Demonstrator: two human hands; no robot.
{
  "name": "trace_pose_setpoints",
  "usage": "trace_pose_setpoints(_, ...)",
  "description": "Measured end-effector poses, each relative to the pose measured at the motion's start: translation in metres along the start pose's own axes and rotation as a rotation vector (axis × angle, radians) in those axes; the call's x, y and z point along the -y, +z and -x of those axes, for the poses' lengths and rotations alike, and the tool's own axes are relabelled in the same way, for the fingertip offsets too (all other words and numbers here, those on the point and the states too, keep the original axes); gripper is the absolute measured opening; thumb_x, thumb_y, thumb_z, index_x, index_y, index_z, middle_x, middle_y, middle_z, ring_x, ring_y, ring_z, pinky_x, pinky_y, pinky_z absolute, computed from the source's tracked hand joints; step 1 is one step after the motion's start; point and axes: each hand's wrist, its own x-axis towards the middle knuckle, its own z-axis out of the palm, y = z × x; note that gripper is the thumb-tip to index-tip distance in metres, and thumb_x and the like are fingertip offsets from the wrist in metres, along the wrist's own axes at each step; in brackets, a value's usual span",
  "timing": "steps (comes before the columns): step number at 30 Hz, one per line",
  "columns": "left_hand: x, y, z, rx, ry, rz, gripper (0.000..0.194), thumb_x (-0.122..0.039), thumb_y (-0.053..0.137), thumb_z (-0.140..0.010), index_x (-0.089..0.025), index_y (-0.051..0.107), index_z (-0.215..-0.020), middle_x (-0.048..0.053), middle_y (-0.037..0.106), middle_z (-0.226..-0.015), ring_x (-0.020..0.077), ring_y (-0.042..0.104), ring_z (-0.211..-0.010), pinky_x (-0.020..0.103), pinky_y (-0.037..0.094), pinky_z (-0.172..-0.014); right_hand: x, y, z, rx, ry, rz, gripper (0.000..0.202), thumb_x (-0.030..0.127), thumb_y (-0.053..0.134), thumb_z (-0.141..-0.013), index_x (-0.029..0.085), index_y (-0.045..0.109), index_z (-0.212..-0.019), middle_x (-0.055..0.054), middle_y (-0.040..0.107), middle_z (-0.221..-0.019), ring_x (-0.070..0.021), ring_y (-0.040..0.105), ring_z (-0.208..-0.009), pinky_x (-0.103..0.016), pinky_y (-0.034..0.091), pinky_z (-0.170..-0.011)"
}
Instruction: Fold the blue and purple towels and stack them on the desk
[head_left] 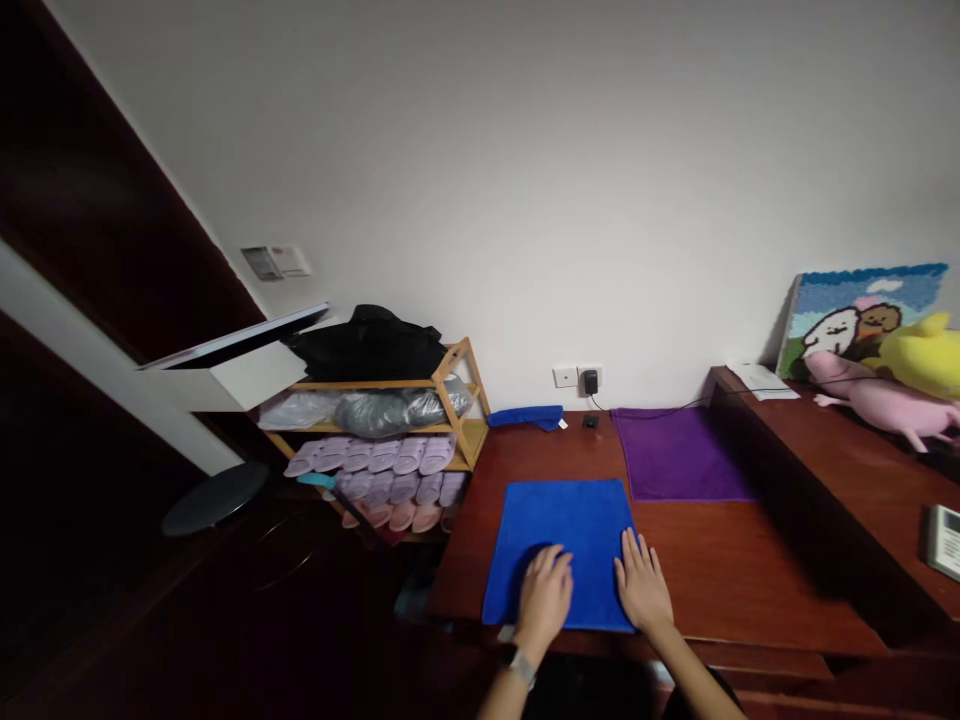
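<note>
A blue towel lies spread out flat on the reddish-brown wooden desk, its near edge close to the desk's front. My left hand rests on the lower middle of the towel, fingers stretched forward and a little bent, with a watch on the wrist. Along the towel's right edge lies my right hand, flat with fingers extended, partly on the cloth and partly on the wood. Neither hand grips anything. Behind, to the right, a purple towel is laid flat, and a folded blue cloth sits by the wall.
Left of the desk stands a wooden rack with several slippers and a black bag. A charger is plugged into the wall, its cable running right. On the raised right-hand surface are plush toys and a picture.
</note>
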Motion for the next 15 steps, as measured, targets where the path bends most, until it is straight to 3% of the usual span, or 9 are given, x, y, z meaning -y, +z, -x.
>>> trace_pose_setpoints(3, -0.044, 0.045, -0.035, 0.119, 0.127, 0.034, 0.044, -0.037, 0.037, -0.105, -0.034, 0.056, -0.145, 0.0, 0.051, -0.156, 0.0225, 0.044, -0.144, 0.044, 0.037, -0.121, 0.0, -0.004, 0.0, 0.039, -0.019, 0.043, 0.066, 0.042, 0.014, -0.102, 0.012, 0.02, -0.161, -0.003, 0.016, -0.169, -0.0243, 0.01, -0.157, -0.044, 0.008, -0.128)
trace_pose_setpoints(6, -0.042, 0.069, -0.044, 0.21, 0.127, 0.012, 0.049, -0.047, 0.028, -0.107, -0.039, 0.041, -0.154, -0.002, 0.039, -0.164, 0.0218, 0.034, -0.151, 0.048, 0.029, -0.125, 0.001, -0.005, -0.002, 0.053, -0.032, 0.055, 0.066, 0.042, 0.014, -0.102, 0.012, 0.021, -0.16, -0.002, 0.016, -0.169, -0.0246, 0.01, -0.157, -0.044, 0.009, -0.128)
trace_pose_setpoints(9, 0.004, 0.063, -0.035, 0.211, 0.027, -0.063, 0.052, -0.052, 0.026, -0.107, -0.04, 0.035, -0.157, -0.001, 0.033, -0.166, 0.0237, 0.029, -0.153, 0.051, 0.027, -0.125, 0.001, -0.003, -0.002, 0.03, -0.012, 0.059, 0.067, 0.044, 0.013, -0.102, 0.011, 0.018, -0.161, -0.002, 0.015, -0.169, -0.0245, 0.01, -0.157, -0.043, 0.011, -0.128)
trace_pose_setpoints(13, 0.086, 0.03, -0.013, 0.173, -0.197, -0.199, 0.054, -0.052, 0.028, -0.106, -0.035, 0.034, -0.158, 0.004, 0.029, -0.167, 0.0271, 0.027, -0.154, 0.054, 0.027, -0.124, 0.0, 0.002, 0.0, 0.021, 0.003, 0.085, 0.068, 0.045, 0.012, -0.102, 0.011, 0.016, -0.161, -0.002, 0.014, -0.169, -0.0243, 0.011, -0.157, -0.043, 0.011, -0.128)
trace_pose_setpoints(15, 0.116, 0.019, -0.003, 0.162, -0.233, -0.228, 0.055, -0.05, 0.029, -0.107, -0.033, 0.032, -0.159, 0.005, 0.028, -0.168, 0.0264, 0.027, -0.154, 0.051, 0.029, -0.124, -0.001, 0.005, 0.0, 0.025, 0.0, 0.091, 0.069, 0.046, 0.012, -0.102, 0.011, 0.016, -0.161, -0.002, 0.014, -0.169, -0.0241, 0.011, -0.157, -0.042, 0.011, -0.128)
